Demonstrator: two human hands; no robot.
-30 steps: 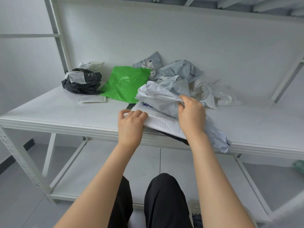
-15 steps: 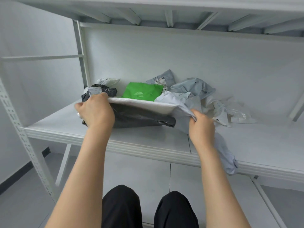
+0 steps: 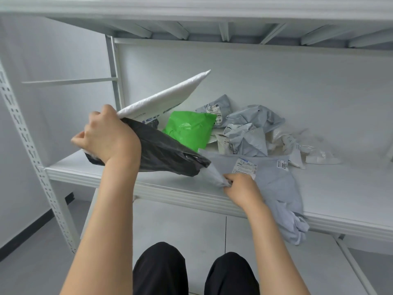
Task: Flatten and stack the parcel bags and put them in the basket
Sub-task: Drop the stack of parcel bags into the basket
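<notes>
in the head view, our left hand [image 3: 108, 135] has lifted the white padded mailer [image 3: 165, 96] and black bag [image 3: 165, 154], gripped together, off the shelf [image 3: 340, 199]. our right hand [image 3: 242, 188] pinches a corner of the grey parcel bag [image 3: 274, 179], now uncovered and lying flat there, ready to stack on, we judge.

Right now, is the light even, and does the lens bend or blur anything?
Head view: soft, even light, faint shadows; small sheen on the green bag; the wide lens makes the left upright lean; the left hand gripping the black bag and right hand pinching the grey bag look sharp.
</notes>
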